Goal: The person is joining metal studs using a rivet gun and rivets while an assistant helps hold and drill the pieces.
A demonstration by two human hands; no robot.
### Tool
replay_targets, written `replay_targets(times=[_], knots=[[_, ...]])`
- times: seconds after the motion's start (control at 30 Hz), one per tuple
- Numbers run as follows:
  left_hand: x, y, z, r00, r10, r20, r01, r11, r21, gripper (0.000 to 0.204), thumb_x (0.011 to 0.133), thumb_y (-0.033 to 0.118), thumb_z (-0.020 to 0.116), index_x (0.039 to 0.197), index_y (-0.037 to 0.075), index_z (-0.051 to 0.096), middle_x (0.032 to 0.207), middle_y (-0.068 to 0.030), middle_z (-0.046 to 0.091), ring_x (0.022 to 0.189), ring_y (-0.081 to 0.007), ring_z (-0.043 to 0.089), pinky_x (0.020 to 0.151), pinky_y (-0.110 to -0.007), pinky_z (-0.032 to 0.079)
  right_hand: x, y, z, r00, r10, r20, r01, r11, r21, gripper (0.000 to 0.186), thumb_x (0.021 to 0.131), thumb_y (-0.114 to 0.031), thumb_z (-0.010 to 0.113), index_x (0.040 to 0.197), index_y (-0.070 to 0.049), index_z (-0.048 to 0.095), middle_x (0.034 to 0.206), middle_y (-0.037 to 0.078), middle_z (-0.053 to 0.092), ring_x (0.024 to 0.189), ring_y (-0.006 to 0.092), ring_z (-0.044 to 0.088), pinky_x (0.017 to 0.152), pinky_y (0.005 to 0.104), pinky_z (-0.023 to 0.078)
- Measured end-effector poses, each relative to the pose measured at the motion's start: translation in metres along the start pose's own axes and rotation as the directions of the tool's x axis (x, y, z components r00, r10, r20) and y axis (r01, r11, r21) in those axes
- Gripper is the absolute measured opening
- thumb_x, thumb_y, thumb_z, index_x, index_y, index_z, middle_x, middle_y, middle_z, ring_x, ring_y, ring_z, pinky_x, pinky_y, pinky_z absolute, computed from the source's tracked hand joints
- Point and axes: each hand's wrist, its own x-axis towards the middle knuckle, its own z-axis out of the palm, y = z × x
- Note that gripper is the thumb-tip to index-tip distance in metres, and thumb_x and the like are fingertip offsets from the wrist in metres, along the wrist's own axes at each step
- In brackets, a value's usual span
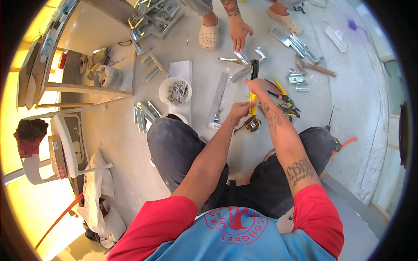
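Note:
Between my knees, my right hand (pixel 257 85) is closed round a long narrow tool (pixel 254 67), black at its far end and yellow nearer me. Its exact kind does not show. My left hand (pixel 239 111) pinches the yellow part lower down. Just below the fingers lies a black and yellow tape measure (pixel 252 123) on the floor. Pliers (pixel 278 90) with orange and yellow handles lie right of my right hand. Beyond the tool's black end, a co-worker's hand (pixel 239 35) reaches down, fingers spread, over bent metal pieces (pixel 244 58).
A white bucket (pixel 163 92) of small metal parts stands left, near a flat metal bar (pixel 221 93). A hammer (pixel 317 68) and metal channels (pixel 300 47) lie right. More channels (pixel 159 19) pile up at the far left. A chair (pixel 67 143) and wooden shelf (pixel 89 89) stand left.

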Motion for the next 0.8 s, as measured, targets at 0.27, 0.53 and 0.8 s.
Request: replay_targets(times=[0.27,0.53,0.8], knots=[[0.021,-0.034,-0.020,0.995,-0.094,0.037,0.100,0.967,-0.235,0.040,0.086,0.042,0.066,0.105,0.006,0.067,0.091,-0.0044,0.067,0.079,-0.0153,0.061,0.075,-0.032,0.042,-0.012,-0.008,0.003,0.994,0.019,0.112,-0.050,0.957,0.286,0.058,0.077,-0.061,0.064,0.067,-0.004,0.067,0.066,0.008,0.066,0.062,0.0196,0.065,0.061,0.0323,0.049],[0.024,-0.015,-0.011,0.982,-0.006,-0.187,0.032,0.990,0.137,0.036,0.082,0.039,0.070,0.089,0.003,0.070,0.081,-0.0059,0.068,0.067,-0.0141,0.062,0.057,-0.029,0.042,-0.019,-0.018,-0.071,0.890,-0.142,0.433,-0.376,0.308,0.874,0.062,0.078,-0.045,0.072,0.118,-0.003,0.051,0.097,0.015,0.057,0.076,0.0304,0.058,0.070,0.0501,0.051],[0.021,-0.012,-0.023,0.950,-0.111,-0.291,0.126,0.991,0.034,0.036,0.081,0.036,0.072,0.093,0.002,0.067,0.075,-0.0057,0.067,0.060,-0.0163,0.061,0.056,-0.034,0.041,-0.049,-0.061,-0.119,0.925,-0.162,0.344,-0.356,-0.048,0.933,0.085,0.081,-0.046,0.070,0.140,-0.003,0.026,0.141,0.026,0.029,0.086,0.0403,0.060,0.081,0.0647,0.045]])
